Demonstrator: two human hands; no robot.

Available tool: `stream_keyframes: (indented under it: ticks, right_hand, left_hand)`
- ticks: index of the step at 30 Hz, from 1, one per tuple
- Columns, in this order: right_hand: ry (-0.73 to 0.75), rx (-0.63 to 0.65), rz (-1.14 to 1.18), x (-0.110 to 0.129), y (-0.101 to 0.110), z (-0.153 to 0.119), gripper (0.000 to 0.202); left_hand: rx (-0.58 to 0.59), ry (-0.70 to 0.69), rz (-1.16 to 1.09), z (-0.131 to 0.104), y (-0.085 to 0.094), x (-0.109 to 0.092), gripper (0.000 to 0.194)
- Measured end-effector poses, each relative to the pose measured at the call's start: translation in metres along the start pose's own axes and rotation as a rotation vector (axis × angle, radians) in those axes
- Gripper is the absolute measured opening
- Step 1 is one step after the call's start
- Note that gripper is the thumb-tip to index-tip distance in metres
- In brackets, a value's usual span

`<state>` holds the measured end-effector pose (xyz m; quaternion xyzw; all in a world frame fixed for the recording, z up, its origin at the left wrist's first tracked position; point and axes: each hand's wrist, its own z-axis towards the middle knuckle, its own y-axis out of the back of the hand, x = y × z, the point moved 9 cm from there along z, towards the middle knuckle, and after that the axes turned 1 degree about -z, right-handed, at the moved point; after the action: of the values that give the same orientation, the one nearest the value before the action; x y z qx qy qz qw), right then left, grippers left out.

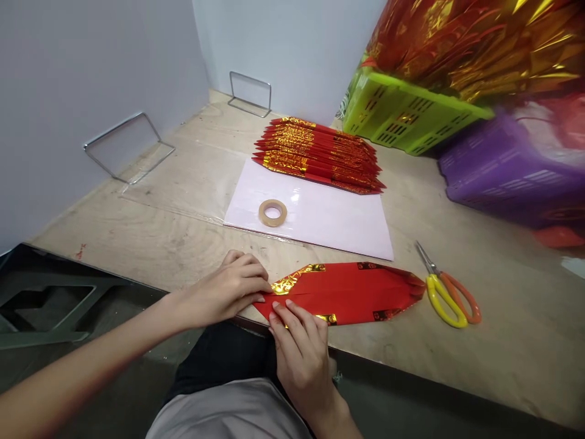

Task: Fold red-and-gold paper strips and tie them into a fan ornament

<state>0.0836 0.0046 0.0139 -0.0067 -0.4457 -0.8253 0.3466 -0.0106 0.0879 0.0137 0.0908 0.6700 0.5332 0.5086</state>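
Observation:
A folded red paper point(347, 292) with gold and black patterned patches lies along the table's near edge, its two ends tapered. My left hand point(240, 283) is closed at the paper's left tip, the fingers bent and pinching there. Over the near side of that same end, my right hand point(301, 347) curls its fingertips down onto the paper; its thumb is hidden. Just past the right tip lies a pair of scissors point(445, 292) with one yellow and one orange handle, blades pointing away from me.
Behind the paper, a white sheet point(329, 222) under clear plastic carries a tape roll point(273, 213). A stack of folded red-gold papers point(317, 155) sits beyond. Metal wire frames point(130, 149) stand by the wall. A green basket point(402, 116) and a purple basket point(507, 171) are at right.

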Motion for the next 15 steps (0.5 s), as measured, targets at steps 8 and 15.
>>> stream_keyframes:
  ticks: [8, 15]
  right_hand:
    - [-0.157, 0.119, 0.125, -0.014, -0.002, 0.019, 0.019]
    - [0.017, 0.212, 0.003, -0.003, -0.009, 0.019, 0.021]
  left_hand:
    - [0.216, 0.035, -0.117, 0.019, -0.005, 0.013, 0.017]
    - [0.268, 0.016, -0.052, 0.021, -0.008, 0.014, 0.019]
